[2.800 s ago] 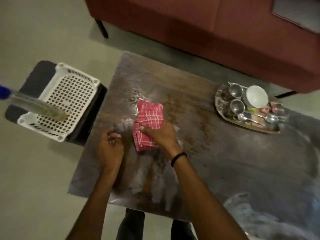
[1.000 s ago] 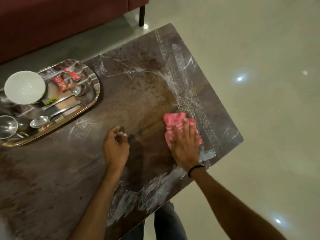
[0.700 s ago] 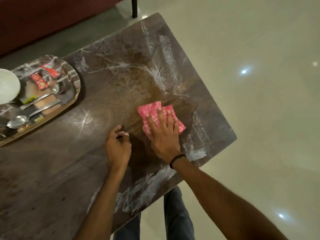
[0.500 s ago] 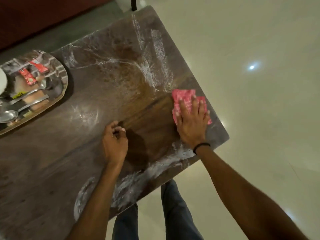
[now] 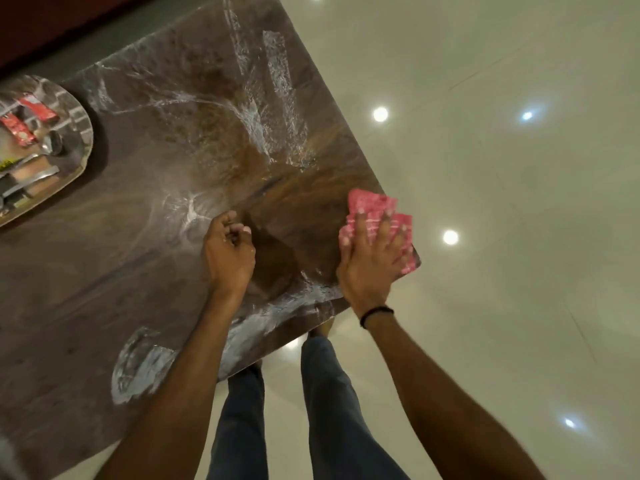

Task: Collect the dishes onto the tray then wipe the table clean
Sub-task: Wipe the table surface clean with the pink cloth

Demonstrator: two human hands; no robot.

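Note:
A red checked cloth lies at the right corner of the dark wooden table, partly over the edge. My right hand presses flat on the cloth with fingers spread. My left hand rests on the table beside it, fingers curled into a loose fist with nothing in it. White foamy streaks run across the far part of the table and along its near edge. The steel tray with red sachets and a spoon sits at the left edge of the view.
A glossy pale tiled floor with light reflections lies to the right of the table. My legs in blue trousers stand at the near table edge. A dark red sofa base runs along the top left.
My right hand has slid the cloth to the right, out to the table's corner. My left hand stays in the same spot. The view has shifted, pushing the tray further left.

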